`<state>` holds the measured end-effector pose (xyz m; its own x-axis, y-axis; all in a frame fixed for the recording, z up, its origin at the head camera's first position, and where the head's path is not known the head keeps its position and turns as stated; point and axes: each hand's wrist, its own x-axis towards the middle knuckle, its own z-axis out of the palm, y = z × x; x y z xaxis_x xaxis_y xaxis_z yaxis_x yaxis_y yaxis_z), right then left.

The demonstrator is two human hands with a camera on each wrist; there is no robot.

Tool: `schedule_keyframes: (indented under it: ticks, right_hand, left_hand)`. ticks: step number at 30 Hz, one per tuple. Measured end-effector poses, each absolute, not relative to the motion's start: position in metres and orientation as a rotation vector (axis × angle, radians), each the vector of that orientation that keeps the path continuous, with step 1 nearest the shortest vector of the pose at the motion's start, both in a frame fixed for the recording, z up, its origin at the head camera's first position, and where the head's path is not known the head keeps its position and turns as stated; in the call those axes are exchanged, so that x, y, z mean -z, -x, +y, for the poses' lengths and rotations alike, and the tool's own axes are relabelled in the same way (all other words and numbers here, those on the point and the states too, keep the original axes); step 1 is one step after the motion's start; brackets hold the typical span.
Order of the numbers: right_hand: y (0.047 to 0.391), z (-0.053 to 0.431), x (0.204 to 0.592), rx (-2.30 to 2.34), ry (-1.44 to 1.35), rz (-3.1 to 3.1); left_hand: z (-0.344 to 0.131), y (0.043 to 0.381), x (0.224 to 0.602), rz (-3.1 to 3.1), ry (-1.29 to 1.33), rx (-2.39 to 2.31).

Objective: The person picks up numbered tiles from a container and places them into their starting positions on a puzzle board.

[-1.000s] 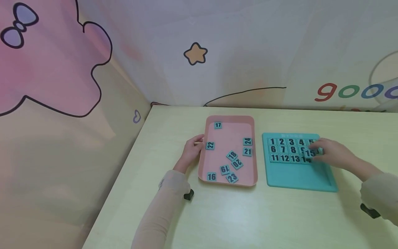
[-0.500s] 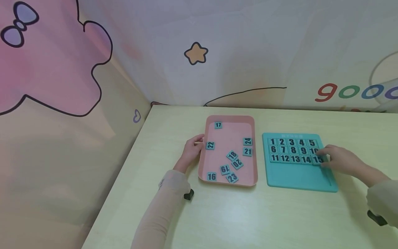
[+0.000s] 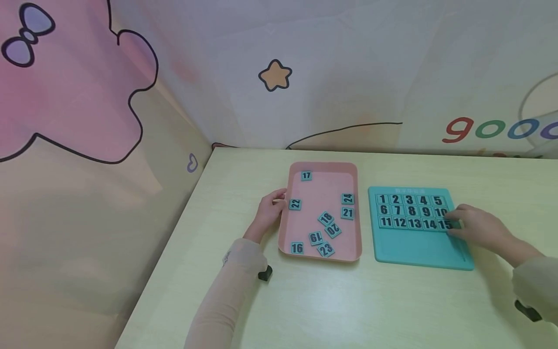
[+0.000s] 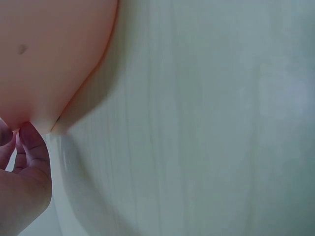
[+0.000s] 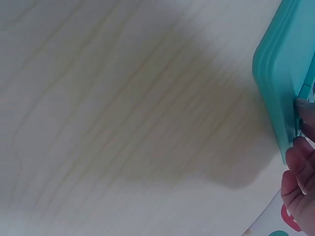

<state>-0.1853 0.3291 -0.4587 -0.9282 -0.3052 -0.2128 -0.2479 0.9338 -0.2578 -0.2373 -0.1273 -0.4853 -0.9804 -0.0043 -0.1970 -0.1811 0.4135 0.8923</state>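
My right hand [image 3: 477, 227] pinches the teal number tile 15 [image 3: 443, 224] at the right end of the third row on a teal board [image 3: 414, 249]. Thumb and fingertips partly cover that tile and the tile 10 [image 3: 440, 212] above it. Rows 1 to 5, 6 to 10 and 11 to 15 lie upright and in order. My left hand [image 3: 266, 213] holds the left rim of a pink tray [image 3: 322, 186], thumb and fingers at its edge in the left wrist view. Several loose tiles lie in the tray, among them tile 16 [image 3: 297, 248] and tile 17 [image 3: 306, 176].
Tray and board lie side by side on a pale wooden table [image 3: 331, 305], a narrow gap between them. Behind the table stands a wall [image 3: 340, 72] with printed cartoon shapes and letters. The board's lower part is bare teal.
My right hand has brought tile 15 from over tile 14 rightward and down to the end of the third row, then shifted slightly left. The left hand and tray have stayed put.
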Motion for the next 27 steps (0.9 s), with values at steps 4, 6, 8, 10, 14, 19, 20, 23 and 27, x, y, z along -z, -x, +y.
schedule_keyframes:
  ticks: [4, 6, 8, 10, 14, 19, 20, 23, 27]
  right_hand:
    - [0.186, 0.327, 0.458, 0.337, 0.428, 2.856]
    - [0.187, 0.324, 0.455, 0.349, 0.443, 2.87]
    - [0.188, 0.319, 0.452, 0.356, 0.462, 2.886]
    - [0.19, 0.314, 0.448, 0.363, 0.484, 2.897]
    - [0.196, 0.3, 0.438, 0.363, 0.534, 2.91]
    - [0.203, 0.279, 0.426, 0.4, 0.574, 2.922]
    - [0.205, 0.275, 0.425, 0.405, 0.577, 2.923]
    - [0.209, 0.262, 0.418, 0.423, 0.606, 2.918]
    - [0.215, 0.244, 0.41, 0.445, 0.64, 2.904]
  left_hand:
    - [-0.128, 0.238, 0.487, 2.509, 0.154, -1.618]
    - [-0.128, 0.238, 0.487, 2.505, 0.166, -1.618]
    - [-0.128, 0.238, 0.487, 2.503, 0.176, -1.615]
    - [-0.128, 0.239, 0.487, 2.499, 0.186, -1.612]
    - [-0.128, 0.239, 0.489, 2.501, 0.176, -1.607]
    - [-0.128, 0.239, 0.488, 2.5, 0.175, -1.608]
    - [-0.128, 0.239, 0.488, 2.499, 0.177, -1.609]
    - [-0.128, 0.239, 0.487, 2.497, 0.182, -1.614]
    - [-0.128, 0.237, 0.485, 2.491, 0.182, -1.624]
